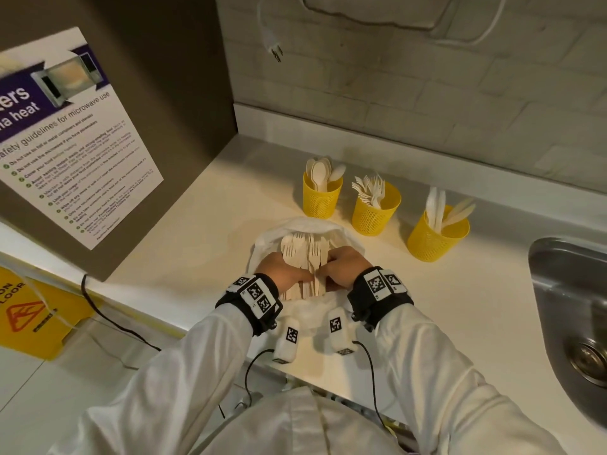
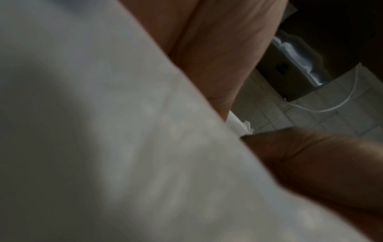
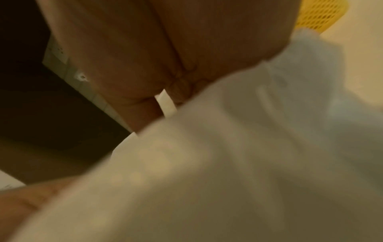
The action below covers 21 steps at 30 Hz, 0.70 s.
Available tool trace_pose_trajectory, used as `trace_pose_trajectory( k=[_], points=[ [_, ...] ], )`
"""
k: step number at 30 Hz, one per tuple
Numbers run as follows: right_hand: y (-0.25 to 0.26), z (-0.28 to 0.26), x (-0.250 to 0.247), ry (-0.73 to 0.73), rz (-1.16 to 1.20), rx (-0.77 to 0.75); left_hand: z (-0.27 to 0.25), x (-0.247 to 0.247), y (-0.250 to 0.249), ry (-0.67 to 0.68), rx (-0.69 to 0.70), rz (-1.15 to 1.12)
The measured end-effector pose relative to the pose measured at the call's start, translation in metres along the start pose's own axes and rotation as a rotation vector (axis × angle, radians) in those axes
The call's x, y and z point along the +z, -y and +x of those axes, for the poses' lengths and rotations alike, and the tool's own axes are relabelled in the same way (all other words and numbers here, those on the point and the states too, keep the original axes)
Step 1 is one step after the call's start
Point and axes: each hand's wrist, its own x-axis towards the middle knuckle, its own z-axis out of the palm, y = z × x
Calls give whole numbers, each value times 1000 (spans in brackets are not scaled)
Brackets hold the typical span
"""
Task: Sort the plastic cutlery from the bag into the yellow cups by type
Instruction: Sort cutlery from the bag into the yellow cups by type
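A white bag [image 1: 305, 226] lies open on the counter with a pile of pale cutlery [image 1: 303, 254] inside, mostly forks on top. Both hands are in the bag's mouth. My left hand [image 1: 284, 267] lies on the pile's left side, its thumb [image 2: 311, 157] pressed toward a white piece [image 2: 238, 125] against the fingers. My right hand [image 1: 341, 262] is curled over the pile's right side, and a white handle [image 3: 165, 103] shows between its fingers. Behind stand three yellow cups: spoons [image 1: 322, 200], forks [image 1: 376, 213], knives [image 1: 433, 239]. Bag fabric [image 2: 103, 131] blocks most of both wrist views.
A steel sink [image 1: 571, 307] is sunk into the counter at the right. A brown panel with a microwave safety poster [image 1: 69, 142] walls off the left. A tiled wall [image 1: 427, 77] runs behind the cups. A yellow floor sign [image 1: 29, 310] stands below the counter's left edge.
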Motion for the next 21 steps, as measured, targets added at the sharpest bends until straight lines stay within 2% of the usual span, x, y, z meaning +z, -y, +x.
trace_pose_trajectory(
  k=[3, 7, 11, 16, 21],
  points=[
    [-3, -1, -3, 38, 60, 12, 0, -2, -1, 53, -60, -22],
    [-9, 0, 0, 68, 110, -5, 23, 3, 18, 107, -71, -117],
    [-10, -3, -1, 82, 174, -10, -3, 3, -1, 226, -21, -222],
    [-5, -9, -3, 68, 212, -37, 8, 8, 9, 222, -3, -235],
    [0, -16, -2, 16, 74, -130, -8, 8, 0, 209, 49, -251]
  ],
)
